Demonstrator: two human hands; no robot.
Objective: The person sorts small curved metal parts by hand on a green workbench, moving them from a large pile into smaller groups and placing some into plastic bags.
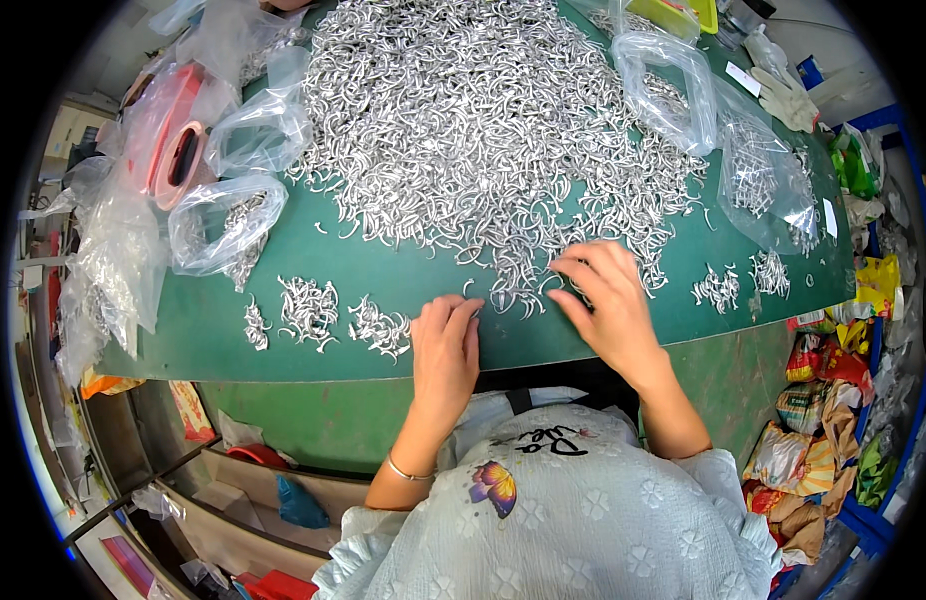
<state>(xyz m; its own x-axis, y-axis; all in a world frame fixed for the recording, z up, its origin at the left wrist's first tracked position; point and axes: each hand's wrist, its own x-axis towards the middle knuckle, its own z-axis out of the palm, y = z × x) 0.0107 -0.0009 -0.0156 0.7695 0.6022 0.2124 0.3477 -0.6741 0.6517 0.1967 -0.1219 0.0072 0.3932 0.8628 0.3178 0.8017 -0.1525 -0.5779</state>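
A large heap of small, curved silver metal pieces (pixel 453 110) covers the far and middle part of the green table (pixel 383 270). My left hand (pixel 445 350) is at the near edge, thumb and fingertips pinched together. One curved piece lies right by those fingertips; whatever is between them is too small to make out. To the right, my right hand (pixel 613 305) reaches to the heap's near tip with fingers bent and the thumb apart from them. Its fingertips are close to loose pieces, and no piece is plainly gripped. Just left of my left hand lies a small pile of pieces (pixel 379 328).
More small piles sit at the left (pixel 308 312) and at the right (pixel 718 288). Clear plastic bags (pixel 228 222) flank the heap, one bag (pixel 768 180) with pieces inside. A red and pink container (pixel 180 165) stands far left. Packed blue shelving (pixel 888 520) is on the right.
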